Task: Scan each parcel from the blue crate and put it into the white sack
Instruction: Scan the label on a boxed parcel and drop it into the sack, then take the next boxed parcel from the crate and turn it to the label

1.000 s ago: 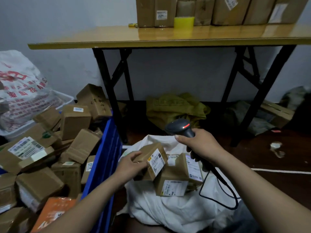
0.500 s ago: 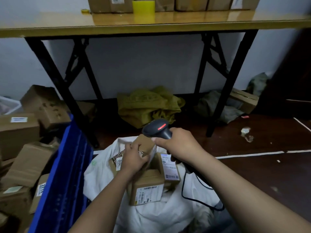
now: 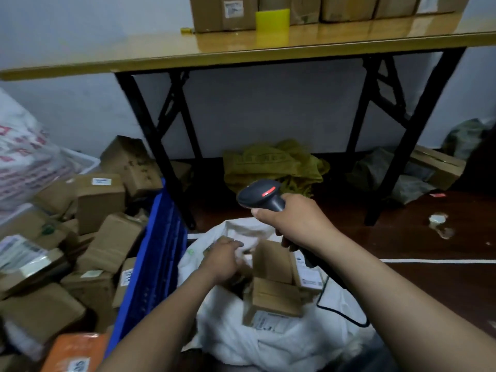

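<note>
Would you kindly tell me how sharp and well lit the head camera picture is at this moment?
Head view: dim overall; motion blur smears the left hand and the parcels in the blue crate; the scanner in the right hand looks sharper; also in the head view, the glossy tabletop mirrors the yellow block.

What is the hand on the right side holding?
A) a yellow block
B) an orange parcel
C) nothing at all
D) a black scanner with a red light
D: the right hand grips the handle of the black scanner above the white sack, and a red light glows on top of the scanner's head.
</note>
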